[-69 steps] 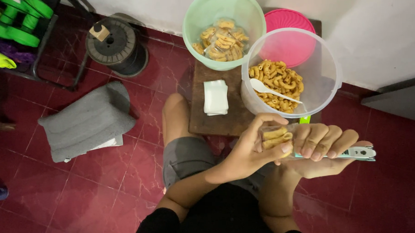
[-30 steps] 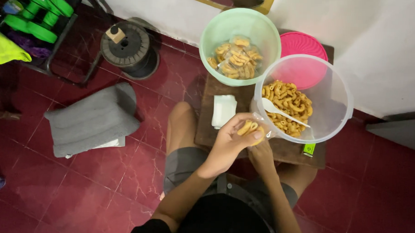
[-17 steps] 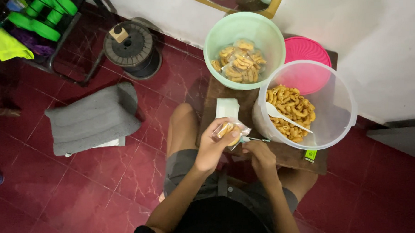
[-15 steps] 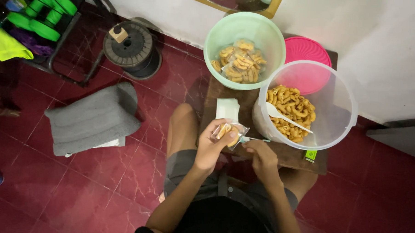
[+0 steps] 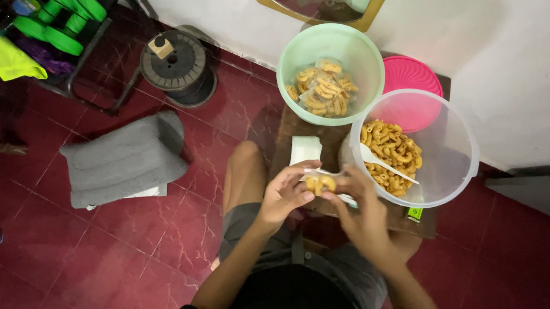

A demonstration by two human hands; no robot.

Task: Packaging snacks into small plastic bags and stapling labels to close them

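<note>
**Both hands pinch a small packet of snacks**

Right now the left hand [image 5: 283,194] and the right hand [image 5: 361,209] meet over the lap, fingers narrowed around a small clear packet of yellow snacks [image 5: 320,183], held just above the near edge of the low wooden bench [image 5: 288,127]. Just beyond it lies a stack of clear bags [image 5: 305,151]. On the bench stands a clear tub [image 5: 452,142] of loose curled snacks with a white scoop [image 5: 381,164] resting inside. Behind it sits a pink lid [image 5: 412,77], and beside that a green bowl [image 5: 303,52] of filled packets. Off on the red tiled floor [image 5: 131,253] lies a folded grey cloth [image 5: 122,158].
</note>
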